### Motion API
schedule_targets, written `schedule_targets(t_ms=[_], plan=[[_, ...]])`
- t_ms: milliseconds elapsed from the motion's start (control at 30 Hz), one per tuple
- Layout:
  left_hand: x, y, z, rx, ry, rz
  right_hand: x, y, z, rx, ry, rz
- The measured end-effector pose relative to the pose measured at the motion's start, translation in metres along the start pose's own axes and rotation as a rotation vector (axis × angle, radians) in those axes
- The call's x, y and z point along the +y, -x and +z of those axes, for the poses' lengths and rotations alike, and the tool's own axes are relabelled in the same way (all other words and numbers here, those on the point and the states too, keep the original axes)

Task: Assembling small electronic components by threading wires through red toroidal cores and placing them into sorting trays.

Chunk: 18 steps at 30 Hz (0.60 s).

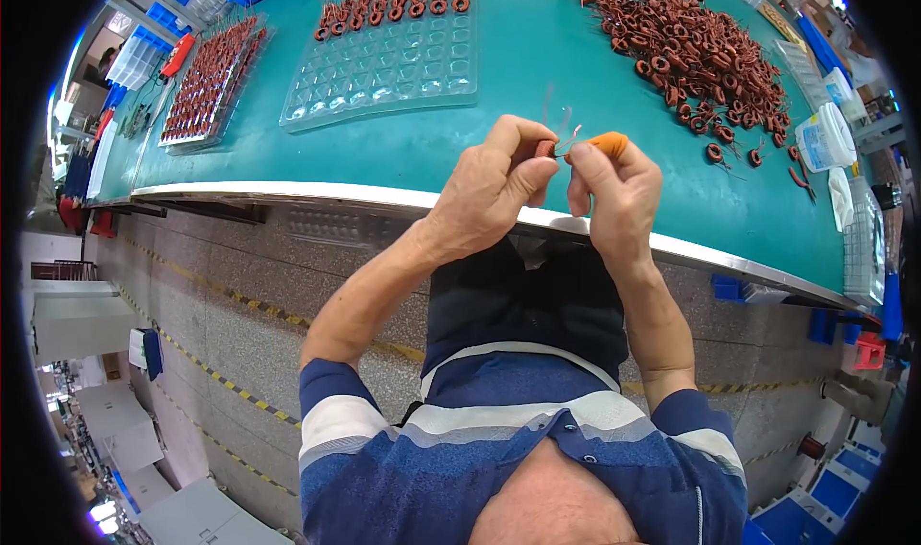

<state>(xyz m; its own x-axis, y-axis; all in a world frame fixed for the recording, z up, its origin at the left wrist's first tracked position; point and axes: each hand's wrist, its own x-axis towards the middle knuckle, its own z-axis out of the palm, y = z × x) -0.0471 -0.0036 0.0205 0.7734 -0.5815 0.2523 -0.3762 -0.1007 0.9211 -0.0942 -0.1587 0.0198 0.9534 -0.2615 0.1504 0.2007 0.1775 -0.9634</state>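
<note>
My left hand [480,195] pinches a small copper-wound ring coil [546,149] between thumb and fingers, just above the front edge of the green table [365,163]. Close beside it, my right hand [624,200] is closed in a pinch at the coil's thin wire leads. An orange finger cover [608,143] sits on one of its fingers. The wire ends stick up between both hands, slightly blurred. Beyond my left hand lies a clear plastic tray [384,92] with cupped pockets; coils with upright leads fill its far rows.
A big heap of loose ring coils [686,51] covers the table's right side. Near it are pliers [802,182] and a white tub [823,140]. At the left stands another tray filled with coils [206,84]. Behind it lies a red-handled tool [177,56].
</note>
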Motion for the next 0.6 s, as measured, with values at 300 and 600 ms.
schedule_targets(t_ms=[300, 600], plan=[[-0.012, 0.003, 0.010, 0.075, 0.665, -0.018, 0.006, -0.003, 0.004, -0.108, 0.042, -0.071], [-0.018, 0.003, 0.010, 0.064, 0.336, -0.022, 0.002, -0.007, 0.004, -0.137, 0.591, -0.433]])
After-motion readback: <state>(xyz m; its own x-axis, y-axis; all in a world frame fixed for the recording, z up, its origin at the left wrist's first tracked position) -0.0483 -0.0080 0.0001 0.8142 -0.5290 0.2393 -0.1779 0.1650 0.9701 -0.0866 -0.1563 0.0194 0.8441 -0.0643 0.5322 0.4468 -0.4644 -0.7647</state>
